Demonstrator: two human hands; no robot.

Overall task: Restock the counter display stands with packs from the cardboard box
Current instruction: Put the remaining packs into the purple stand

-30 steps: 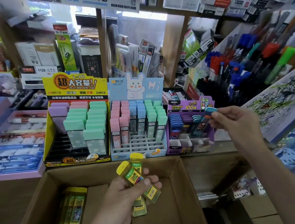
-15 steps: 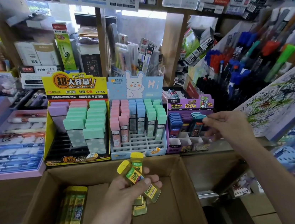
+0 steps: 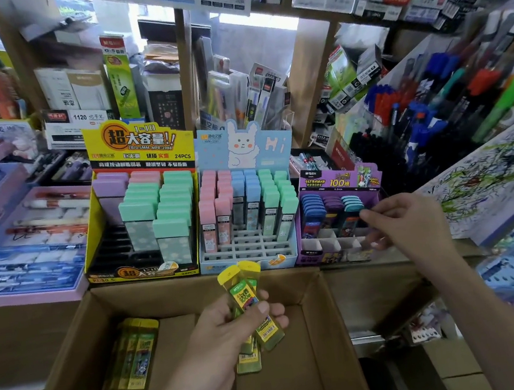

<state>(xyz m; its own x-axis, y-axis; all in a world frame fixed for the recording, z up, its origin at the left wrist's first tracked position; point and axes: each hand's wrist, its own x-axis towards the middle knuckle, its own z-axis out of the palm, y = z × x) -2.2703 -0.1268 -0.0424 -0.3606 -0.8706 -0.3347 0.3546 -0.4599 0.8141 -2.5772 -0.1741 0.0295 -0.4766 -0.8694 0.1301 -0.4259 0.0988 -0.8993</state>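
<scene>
Left hand (image 3: 221, 338) at 6 o'clock above cardboard box (image 3: 324, 332), clutching yellow packs (image 3: 245, 296), right hand (image 3: 411, 224) at 3 o'clock, fingertips (image 3: 365, 214) at teal pack (image 3: 351, 205) in purple display stand (image 3: 322, 183), grasp unclear, spare packs (image 3: 135, 352) at 7 o'clock blurred

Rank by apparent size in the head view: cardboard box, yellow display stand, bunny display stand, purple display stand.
1. cardboard box, though nearest the camera.
2. yellow display stand and bunny display stand look nearly alike.
3. purple display stand.
</scene>
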